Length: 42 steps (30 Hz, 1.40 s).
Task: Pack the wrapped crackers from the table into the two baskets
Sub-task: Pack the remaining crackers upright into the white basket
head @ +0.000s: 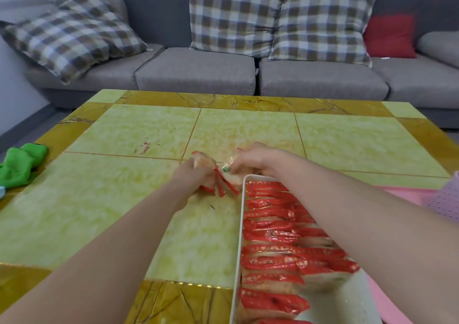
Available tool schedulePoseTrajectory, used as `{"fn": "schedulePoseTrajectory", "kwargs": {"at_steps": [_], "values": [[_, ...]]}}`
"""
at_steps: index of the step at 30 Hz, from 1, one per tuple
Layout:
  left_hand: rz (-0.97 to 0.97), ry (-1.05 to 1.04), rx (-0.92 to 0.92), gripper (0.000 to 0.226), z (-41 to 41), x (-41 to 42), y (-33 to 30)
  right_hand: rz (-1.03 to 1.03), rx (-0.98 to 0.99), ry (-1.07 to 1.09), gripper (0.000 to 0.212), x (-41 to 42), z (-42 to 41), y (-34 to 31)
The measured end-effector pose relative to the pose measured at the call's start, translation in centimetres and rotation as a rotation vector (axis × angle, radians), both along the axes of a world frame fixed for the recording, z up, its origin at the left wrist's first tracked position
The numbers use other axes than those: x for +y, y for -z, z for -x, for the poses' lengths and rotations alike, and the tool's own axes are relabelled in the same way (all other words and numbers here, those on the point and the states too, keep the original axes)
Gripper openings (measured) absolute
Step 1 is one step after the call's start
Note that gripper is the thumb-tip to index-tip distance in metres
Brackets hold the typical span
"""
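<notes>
Left hand (196, 172): grips a few wrapped crackers (213, 174) on the desk (124, 199).
Right hand (250, 159): pinches the same bunch.
White basket (239, 224): just beside, lined with red packets.

Red-wrapped crackers (270, 236) fill white basket (239, 224); perhaps several packets (218, 179) beside it.
</notes>
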State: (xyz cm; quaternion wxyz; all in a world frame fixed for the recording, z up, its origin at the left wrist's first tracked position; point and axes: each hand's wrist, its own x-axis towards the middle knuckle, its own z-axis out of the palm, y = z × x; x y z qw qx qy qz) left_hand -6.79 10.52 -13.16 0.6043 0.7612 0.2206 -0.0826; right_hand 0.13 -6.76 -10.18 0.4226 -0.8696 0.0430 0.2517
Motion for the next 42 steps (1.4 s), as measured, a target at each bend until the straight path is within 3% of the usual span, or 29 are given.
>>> {"fn": "schedulePoseTrajectory", "kwargs": {"at_steps": [3,7,11,15,18,21,26,30,33,38,42], "values": [[0.144,-0.065,-0.117,0.022,0.5,-0.4,-2.4,-0.061,-0.208,0.07,0.074,-0.7,0.5,-1.6],[0.135,-0.031,-0.35,0.009,2.0,-1.6,-8.0,-0.125,-0.439,0.114,0.064,-3.3,2.2,-6.8],[0.071,0.335,-0.408,0.017,6.1,-5.3,-11.6,-0.262,-0.404,0.059,0.066,-7.9,6.4,-9.7],[0.068,0.629,-0.388,0.021,11.1,-9.2,-12.5,-0.426,-0.298,-0.013,0.028,-13.1,12.4,-9.8],[0.012,0.763,-0.388,0.022,14.0,-11.6,-12.0,-0.497,-0.261,-0.016,0.033,-15.3,16.6,-8.8],[0.035,0.752,-0.383,0.026,15.5,-12.9,-11.0,-0.609,-0.288,0.084,0.027,-16.0,19.0,-7.7],[-0.068,0.656,-0.495,0.038,15.6,-14.1,-9.5,-0.758,-0.281,0.211,0.053,-15.4,21.4,-6.8],[-0.223,0.645,-0.662,0.054,15.3,-14.7,-7.5,-0.592,-0.434,0.151,0.054,-14.3,21.6,-5.2],[-0.23,0.633,-0.672,0.073,15.2,-14.5,-7.1,-0.506,-0.493,0.054,0.041,-13.9,21.4,-5.2],[-0.244,0.534,-0.662,0.04,13.7,-13.5,-6.8,-0.546,-0.499,0.065,0.032,-14.3,20.9,-4.9],[-0.31,0.469,-0.668,0.034,14.0,-14.3,-6.7,-0.565,-0.503,0.062,0.027,-14.8,21.2,-4.3]]}}
